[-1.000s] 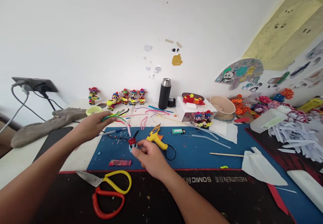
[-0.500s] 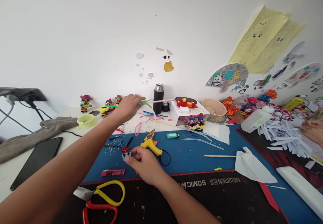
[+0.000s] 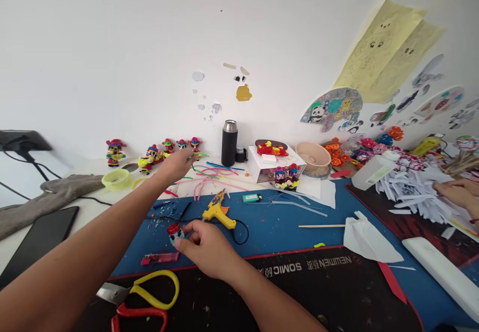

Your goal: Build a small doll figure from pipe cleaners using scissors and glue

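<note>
At the far left of the worktop (image 3: 88, 166), a flat black device (image 3: 42, 240) lies near a pale yellow-green ring (image 3: 126, 181). One colourful doll (image 3: 115, 153) stands close to the wall. Scissors (image 3: 136, 288) with one red and one yellow handle lie in front, and beyond them is a pink tool (image 3: 160, 258). The small figure piece (image 3: 175, 233), red on top and light blue below, is above the blue mat (image 3: 279, 228), grasped between thumb and fingers of the right hand (image 3: 207, 246). The left hand (image 3: 178, 166) is stretched farther away, its fingers at a green fuzzy stem (image 3: 204, 154); whether they grasp it, I cannot tell. Then come a yellow glue gun (image 3: 219, 213), a black flask (image 3: 229, 146) and a white box (image 3: 256, 162). At the right edge, another person's hand (image 3: 457, 193) is at white paper strips (image 3: 413, 190).
</note>
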The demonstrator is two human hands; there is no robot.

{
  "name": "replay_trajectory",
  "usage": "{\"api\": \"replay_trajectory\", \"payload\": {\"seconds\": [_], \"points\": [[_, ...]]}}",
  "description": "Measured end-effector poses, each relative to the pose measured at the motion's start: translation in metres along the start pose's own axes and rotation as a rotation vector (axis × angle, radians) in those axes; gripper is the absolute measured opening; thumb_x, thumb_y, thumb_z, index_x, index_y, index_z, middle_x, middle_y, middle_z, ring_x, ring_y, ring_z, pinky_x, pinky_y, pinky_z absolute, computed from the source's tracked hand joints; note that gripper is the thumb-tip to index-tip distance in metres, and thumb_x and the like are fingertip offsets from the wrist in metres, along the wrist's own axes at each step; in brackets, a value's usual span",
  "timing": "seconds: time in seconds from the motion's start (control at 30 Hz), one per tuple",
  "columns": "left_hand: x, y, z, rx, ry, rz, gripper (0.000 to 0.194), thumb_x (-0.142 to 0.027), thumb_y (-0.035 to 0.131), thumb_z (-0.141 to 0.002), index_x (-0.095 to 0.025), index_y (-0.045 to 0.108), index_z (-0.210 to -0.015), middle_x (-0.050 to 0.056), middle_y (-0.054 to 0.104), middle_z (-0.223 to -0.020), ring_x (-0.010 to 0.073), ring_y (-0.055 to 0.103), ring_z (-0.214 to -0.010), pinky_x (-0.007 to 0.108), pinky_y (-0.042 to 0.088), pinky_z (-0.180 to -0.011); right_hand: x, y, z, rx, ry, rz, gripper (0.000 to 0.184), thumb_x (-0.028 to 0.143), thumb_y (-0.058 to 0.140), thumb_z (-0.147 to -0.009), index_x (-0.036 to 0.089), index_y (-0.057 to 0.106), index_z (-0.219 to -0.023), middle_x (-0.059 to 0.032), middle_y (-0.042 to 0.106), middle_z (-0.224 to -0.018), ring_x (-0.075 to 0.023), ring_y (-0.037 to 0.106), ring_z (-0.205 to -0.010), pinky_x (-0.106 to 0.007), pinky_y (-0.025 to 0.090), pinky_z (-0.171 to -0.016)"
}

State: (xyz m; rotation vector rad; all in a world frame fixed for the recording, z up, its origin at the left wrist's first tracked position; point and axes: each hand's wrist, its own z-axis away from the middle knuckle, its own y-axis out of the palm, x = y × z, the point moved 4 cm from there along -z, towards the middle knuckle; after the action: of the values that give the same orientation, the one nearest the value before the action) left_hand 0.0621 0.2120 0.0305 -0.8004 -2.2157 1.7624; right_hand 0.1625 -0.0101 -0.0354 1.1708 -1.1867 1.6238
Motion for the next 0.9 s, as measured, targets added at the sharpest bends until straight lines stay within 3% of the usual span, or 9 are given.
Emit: {"api": "replay_trajectory", "payload": {"seconds": [0.27, 0.53, 0.6, 0.67, 0.73, 0.9], "points": [[-0.016, -0.018, 0.0, -0.093, -0.029, -0.067, 0.036, -0.031, 0.038, -0.101, -0.016, 0.07, -0.108, 0.019, 0.075, -0.1, 0.0384, 0.069, -0.1, 0.043, 0.051, -0.08, 0.007, -0.003, 0.003, 0.008, -0.003, 0.11, 0.035, 0.051, 0.072, -0.093, 0.022, 0.073, -0.113, 0.0035, 0.059, -0.071, -0.0126, 0.049, -0.06, -0.025, 0.033, -0.056], [-0.028, -0.029, -0.009, -0.317, 0.042, 0.019, 0.042, -0.025, 0.031, -0.105, -0.019, 0.064, -0.131, 0.017, 0.067, -0.125, 0.0348, 0.055, -0.128, 0.047, 0.044, -0.107, 0.009, -0.002, 0.006, 0.022, -0.043, 0.162, 0.037, 0.053, 0.07, -0.093, 0.023, 0.073, -0.115, 0.0017, 0.064, -0.073, -0.0145, 0.053, -0.063, -0.026, 0.034, -0.059], [-0.03, -0.019, -0.013, -0.227, 0.067, 0.074, 0.047, -0.029, 0.035, -0.105, -0.016, 0.055, -0.145, 0.019, 0.062, -0.138, 0.0354, 0.051, -0.135, 0.049, 0.041, -0.112, 0.009, -0.002, 0.006, 0.023, -0.043, 0.175, 0.035, 0.052, 0.07, -0.093, 0.023, 0.073, -0.113, 0.0014, 0.064, -0.073, -0.0146, 0.054, -0.063, -0.026, 0.034, -0.059], [-0.031, -0.002, -0.014, -0.026, 0.105, 0.098, 0.064, -0.039, 0.051, -0.1, -0.014, 0.041, -0.158, 0.02, 0.057, -0.151, 0.0352, 0.05, -0.14, 0.046, 0.04, -0.114, 0.01, -0.002, 0.006, 0.022, -0.043, 0.19, 0.034, 0.051, 0.07, -0.093, 0.023, 0.073, -0.112, 0.0012, 0.065, -0.074, -0.0147, 0.055, -0.063, -0.026, 0.034, -0.059], [-0.029, 0.011, -0.009, 0.095, 0.127, 0.099, 0.077, -0.045, 0.066, -0.09, -0.017, 0.042, -0.158, 0.016, 0.058, -0.153, 0.0329, 0.055, -0.139, 0.039, 0.044, -0.112, 0.011, -0.003, 0.006, 0.019, -0.039, 0.204, 0.033, 0.05, 0.07, -0.093, 0.023, 0.073, -0.112, 0.0009, 0.065, -0.075, -0.0149, 0.055, -0.063, -0.026, 0.034, -0.059], [-0.008, 0.025, 0.016, 0.183, -0.005, -0.013, 0.049, -0.042, 0.056, -0.096, -0.016, 0.065, -0.136, 0.019, 0.067, -0.142, 0.0344, 0.061, -0.131, 0.043, 0.046, -0.109, 0.013, -0.003, 0.009, 0.022, -0.05, 0.235, 0.03, 0.047, 0.07, -0.094, 0.024, 0.074, -0.112, 0.0003, 0.065, -0.075, -0.0156, 0.056, -0.065, -0.027, 0.033, -0.06]]}}
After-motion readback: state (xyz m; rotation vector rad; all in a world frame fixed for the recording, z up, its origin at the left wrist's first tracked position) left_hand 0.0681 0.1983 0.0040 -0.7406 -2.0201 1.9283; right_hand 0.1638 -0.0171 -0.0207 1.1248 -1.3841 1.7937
